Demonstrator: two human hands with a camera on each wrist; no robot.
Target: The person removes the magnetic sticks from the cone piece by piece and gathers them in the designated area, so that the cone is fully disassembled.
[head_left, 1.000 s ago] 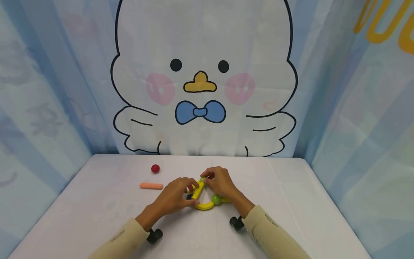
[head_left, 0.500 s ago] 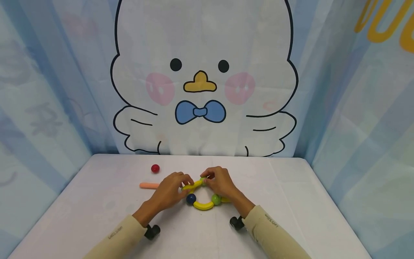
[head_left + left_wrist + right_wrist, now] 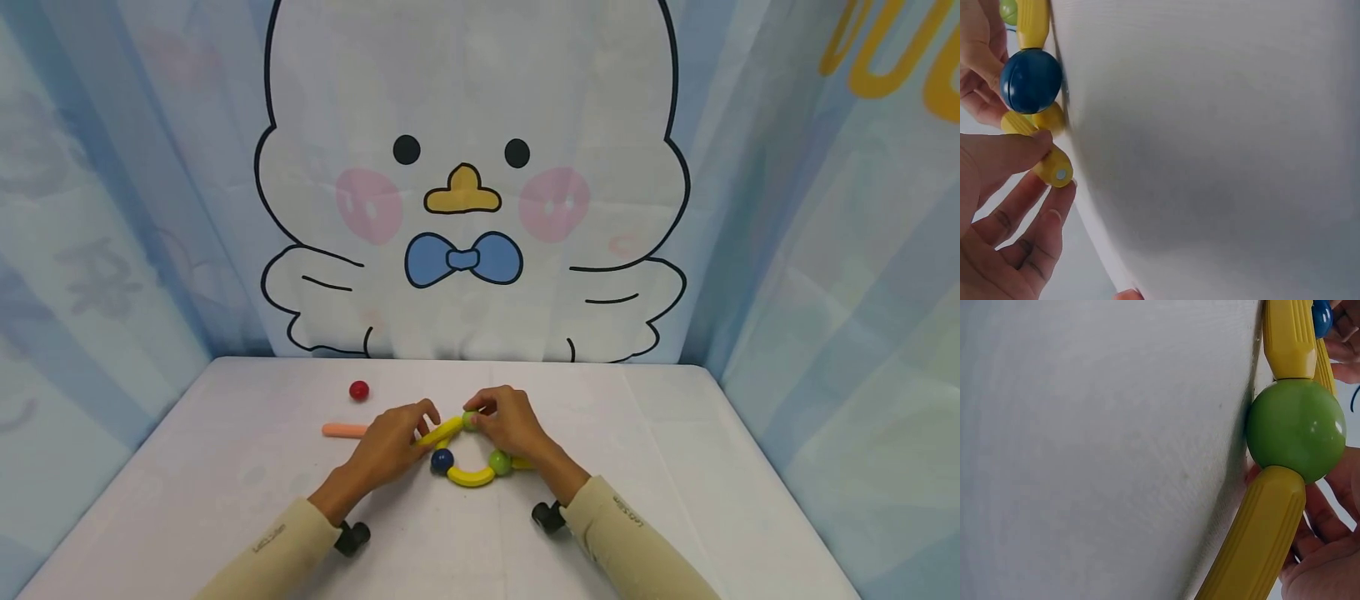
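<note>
Yellow rod (image 3: pixel 442 430) swung out leftward from a second ago, left hand (image 3: pixel 388 440) pinching its free end, right hand (image 3: pixel 513 423) gripping the far green ball (image 3: pixel 469 420), blue ball (image 3: pixel 442 461) nearby

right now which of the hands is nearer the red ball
Left: the left hand is to the near right of the red ball; the right hand is farther right, at a green ball.

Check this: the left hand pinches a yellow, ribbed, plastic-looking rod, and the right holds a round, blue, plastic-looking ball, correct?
Wrong colour: the head view shows the right hand holding a green ball; the left hand pinches the yellow rod.
</note>
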